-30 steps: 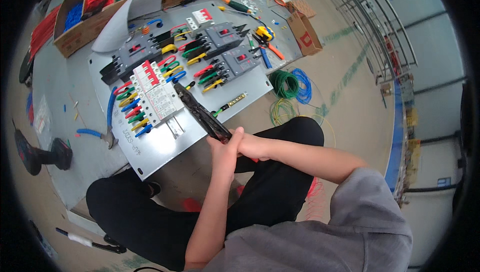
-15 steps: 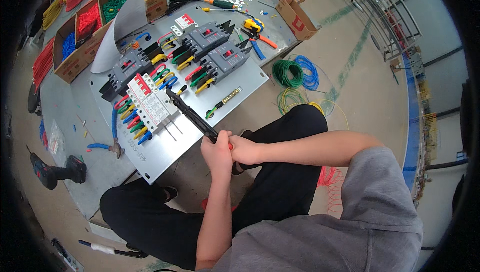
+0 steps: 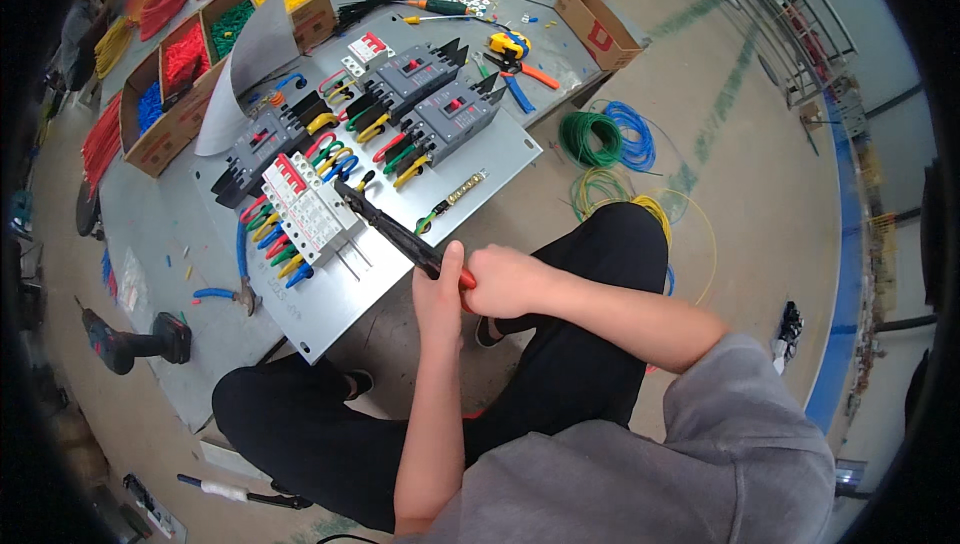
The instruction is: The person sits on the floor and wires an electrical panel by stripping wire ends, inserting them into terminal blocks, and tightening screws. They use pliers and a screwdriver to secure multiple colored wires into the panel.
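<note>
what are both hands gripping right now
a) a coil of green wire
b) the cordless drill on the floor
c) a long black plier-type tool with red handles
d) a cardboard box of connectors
c: the left hand and right hand close together around the red handles of the long black tool, whose tip points at the grey mounting plate; the drill lies untouched.

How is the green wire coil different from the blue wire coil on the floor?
The green wire coil looks thicker and more tightly wound; the blue wire coil is looser. The green wire coil lies nearer the grey panel, the blue wire coil on its far side. Both lie flat on the floor, overlapping.
</note>
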### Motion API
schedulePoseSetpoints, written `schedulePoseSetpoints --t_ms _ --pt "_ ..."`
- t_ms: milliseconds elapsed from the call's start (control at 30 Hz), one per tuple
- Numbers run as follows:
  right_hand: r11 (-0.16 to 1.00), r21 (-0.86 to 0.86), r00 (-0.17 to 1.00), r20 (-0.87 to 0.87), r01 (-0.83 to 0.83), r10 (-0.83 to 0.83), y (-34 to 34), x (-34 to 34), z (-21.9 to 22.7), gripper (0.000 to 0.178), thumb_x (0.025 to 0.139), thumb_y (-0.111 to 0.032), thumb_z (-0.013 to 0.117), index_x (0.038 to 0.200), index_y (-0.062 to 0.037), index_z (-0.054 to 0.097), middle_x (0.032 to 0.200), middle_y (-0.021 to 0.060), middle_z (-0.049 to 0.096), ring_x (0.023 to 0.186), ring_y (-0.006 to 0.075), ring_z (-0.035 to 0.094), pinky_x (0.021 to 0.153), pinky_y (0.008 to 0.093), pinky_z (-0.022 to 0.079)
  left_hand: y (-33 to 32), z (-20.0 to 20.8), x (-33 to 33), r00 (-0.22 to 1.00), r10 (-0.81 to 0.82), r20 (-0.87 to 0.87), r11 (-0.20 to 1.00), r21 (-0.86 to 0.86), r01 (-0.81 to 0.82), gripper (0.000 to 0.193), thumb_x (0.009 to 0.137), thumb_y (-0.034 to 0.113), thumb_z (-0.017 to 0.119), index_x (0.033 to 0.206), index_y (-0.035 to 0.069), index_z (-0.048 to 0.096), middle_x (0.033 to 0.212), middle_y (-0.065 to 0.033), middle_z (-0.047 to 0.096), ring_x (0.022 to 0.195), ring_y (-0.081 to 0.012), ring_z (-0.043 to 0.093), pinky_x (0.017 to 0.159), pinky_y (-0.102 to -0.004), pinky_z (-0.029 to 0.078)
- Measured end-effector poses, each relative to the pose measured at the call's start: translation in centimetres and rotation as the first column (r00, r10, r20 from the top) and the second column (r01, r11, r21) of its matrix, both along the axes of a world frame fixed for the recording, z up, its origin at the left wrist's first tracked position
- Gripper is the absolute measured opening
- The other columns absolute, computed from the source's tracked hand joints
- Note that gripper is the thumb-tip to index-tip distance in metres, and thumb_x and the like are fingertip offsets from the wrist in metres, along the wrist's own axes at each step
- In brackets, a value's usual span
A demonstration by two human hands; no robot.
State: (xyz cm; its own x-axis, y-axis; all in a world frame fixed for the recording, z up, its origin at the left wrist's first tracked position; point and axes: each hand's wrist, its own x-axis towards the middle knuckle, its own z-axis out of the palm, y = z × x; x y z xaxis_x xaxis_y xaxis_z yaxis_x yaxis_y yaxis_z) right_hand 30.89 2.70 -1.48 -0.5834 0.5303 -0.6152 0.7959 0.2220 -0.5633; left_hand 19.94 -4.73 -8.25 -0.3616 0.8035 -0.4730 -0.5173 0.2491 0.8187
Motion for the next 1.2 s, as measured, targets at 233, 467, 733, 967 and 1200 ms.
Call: schedulePoseSetpoints --t_ms 233,467,733,967,1200 --pt "0.918 -0.393 0.981 -0.151 0.050 -0.119 4.1 0.7 8.1 0.018 0.074 -0.013 0.064 0.083 0.0007 0.073 0.079 0.0127 0.077 0.055 0.0158 0.064 0.051 0.0303 0.048 -1.8 0.1 -0.9 0.999 0.032 -0.044 0.982 -0.183 -0.039 0.052 0.108 0.061 0.056 0.100 0.010 0.056 0.079 0.0027 0.049 0.067 -0.0106 0.050 0.060 -0.0282 0.039" --pt "0.890 -0.397 0.973 -0.037 -0.224 0.228 11.8 -1.5 10.5 0.031 0.079 -0.024 0.074 0.095 0.0016 0.078 0.083 0.0111 0.077 0.063 0.0195 0.071 0.057 0.0333 0.054 -3.3 -0.6 -2.8 0.966 0.035 -0.255 0.983 -0.164 -0.078 0.031 0.106 0.039 0.063 0.101 0.008 0.063 0.075 0.0053 0.046 0.059 -0.0066 0.041 0.051 -0.0264 0.030" --pt "0.944 0.019 0.939 0.115 -0.330 0.325 8.5 -1.7 13.2 0.026 0.087 -0.024 0.075 0.083 0.0013 0.077 0.072 0.0130 0.073 0.063 0.0232 0.070 0.062 0.0386 0.055 -6.5 0.0 -5.4 0.920 0.000 -0.392 0.995 -0.094 -0.039 0.026 0.109 0.032 0.058 0.099 0.008 0.064 0.073 0.0065 0.045 0.061 -0.0055 0.038 0.054 -0.0263 0.029" --pt "0.717 0.688 0.974 -0.068 -0.112 0.217 9.5 0.2 14.0 0.047 0.087 -0.052 0.082 0.084 -0.0053 0.080 0.075 0.0169 0.074 0.073 0.0343 0.074 0.069 0.0440 0.058 -4.7 5.7 1.2 0.998 0.036 -0.054 0.995 -0.092 -0.041 0.017 0.110 0.029 0.057 0.115 0.013 0.053 0.080 0.0057 0.046 0.061 -0.0067 0.041 0.055 -0.0261 0.033" --pt "0.637 0.560 0.648 -0.752 0.529 0.123 11.1 -4.0 12.2 0.053 0.103 -0.046 0.068 0.073 -0.0035 0.076 0.059 0.0147 0.064 0.055 0.0304 0.064 0.056 0.0406 0.050 -3.1 8.2 -1.4 0.982 0.019 0.189 0.988 -0.157 0.011 0.020 0.107 0.031 0.057 0.108 0.012 0.053 0.077 0.0027 0.046 0.055 -0.0091 0.036 0.051 -0.0281 0.030"
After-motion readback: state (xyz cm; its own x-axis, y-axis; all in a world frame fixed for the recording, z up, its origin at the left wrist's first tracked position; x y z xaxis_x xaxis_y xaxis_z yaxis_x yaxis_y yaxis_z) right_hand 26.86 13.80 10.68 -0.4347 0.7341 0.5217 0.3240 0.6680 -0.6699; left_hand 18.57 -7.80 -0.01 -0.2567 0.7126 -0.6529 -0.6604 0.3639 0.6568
